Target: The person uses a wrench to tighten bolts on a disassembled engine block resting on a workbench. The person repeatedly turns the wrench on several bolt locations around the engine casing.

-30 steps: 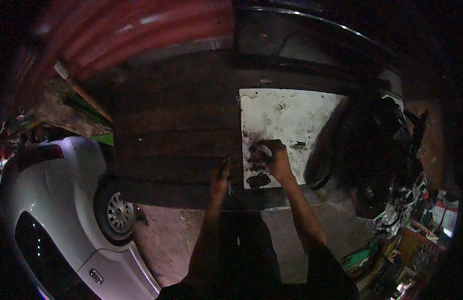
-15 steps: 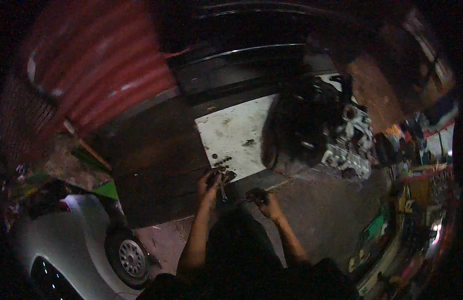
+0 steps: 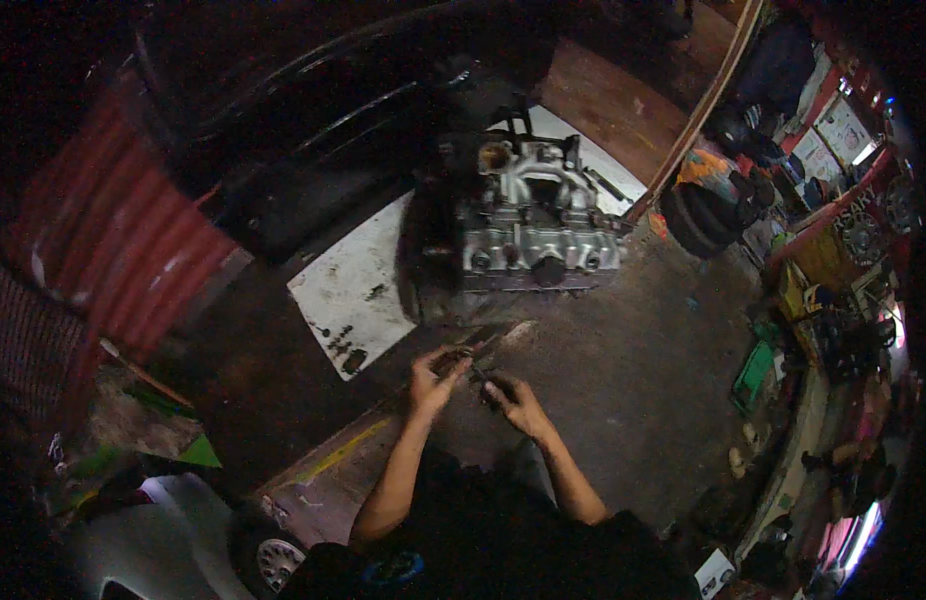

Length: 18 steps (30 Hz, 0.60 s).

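My left hand (image 3: 438, 380) and my right hand (image 3: 520, 405) are nearly together in front of my body, both closed. A slim metal tool (image 3: 476, 369) shows between their fingertips, its kind too dark to make out. The left fingers pinch around its upper end. A dark object (image 3: 497, 395) sits in the right hand's grip, mostly hidden by the fingers. Beyond the hands stands a car engine (image 3: 545, 235) with a silvery ribbed cover and dark side. It rests on a white board (image 3: 333, 275). Several small dark bolts (image 3: 338, 342) lie at the board's near left corner.
A dark car (image 3: 313, 120) fills the back. Red corrugated sheet (image 3: 103, 215) stands at left, above a silver car (image 3: 173, 530) with its wheel (image 3: 278, 560). A tyre (image 3: 701, 222) lies at right. Cluttered shelves and a green tray (image 3: 753, 375) line the right side.
The view has swung right, so the engine and board sit further left. My hands, apart before, have come together. The shiny wrench-like tool under my left hand no longer hangs down there.
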Each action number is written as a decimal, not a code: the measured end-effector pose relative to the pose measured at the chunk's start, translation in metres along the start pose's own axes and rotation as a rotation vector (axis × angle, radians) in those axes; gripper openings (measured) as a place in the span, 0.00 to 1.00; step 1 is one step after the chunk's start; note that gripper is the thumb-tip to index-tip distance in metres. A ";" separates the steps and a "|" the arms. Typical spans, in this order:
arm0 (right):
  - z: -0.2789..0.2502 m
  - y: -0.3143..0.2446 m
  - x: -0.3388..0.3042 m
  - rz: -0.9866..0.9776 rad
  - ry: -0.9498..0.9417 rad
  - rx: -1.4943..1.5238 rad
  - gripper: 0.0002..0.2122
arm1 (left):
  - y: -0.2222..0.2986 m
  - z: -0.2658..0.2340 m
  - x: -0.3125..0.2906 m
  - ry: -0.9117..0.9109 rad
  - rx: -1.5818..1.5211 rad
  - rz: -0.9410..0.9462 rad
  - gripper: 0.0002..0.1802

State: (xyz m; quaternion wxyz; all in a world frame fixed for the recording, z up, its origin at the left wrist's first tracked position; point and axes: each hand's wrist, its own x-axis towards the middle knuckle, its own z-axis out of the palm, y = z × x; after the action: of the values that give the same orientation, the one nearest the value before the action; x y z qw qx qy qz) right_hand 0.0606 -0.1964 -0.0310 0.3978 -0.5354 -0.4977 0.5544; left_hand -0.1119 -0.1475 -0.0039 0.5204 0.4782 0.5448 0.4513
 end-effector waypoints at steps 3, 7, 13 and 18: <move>-0.058 -0.010 -0.026 -0.025 0.021 -0.176 0.13 | -0.031 0.059 -0.009 -0.096 0.014 0.215 0.11; -0.124 0.045 -0.042 0.027 0.071 -0.334 0.15 | -0.021 0.127 -0.026 -0.225 0.090 0.184 0.09; -0.179 0.022 -0.052 0.147 0.001 -0.316 0.22 | -0.006 0.170 -0.030 -0.221 0.236 0.281 0.07; -0.183 0.009 -0.033 -0.072 0.004 -0.290 0.15 | -0.007 0.149 -0.021 -0.063 0.227 0.163 0.06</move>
State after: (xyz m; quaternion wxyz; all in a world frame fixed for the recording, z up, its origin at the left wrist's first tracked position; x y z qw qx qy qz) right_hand 0.2458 -0.2074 -0.0206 0.3369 -0.5704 -0.5906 0.4609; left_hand 0.0367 -0.1701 -0.0160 0.4416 0.5905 0.5352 0.4122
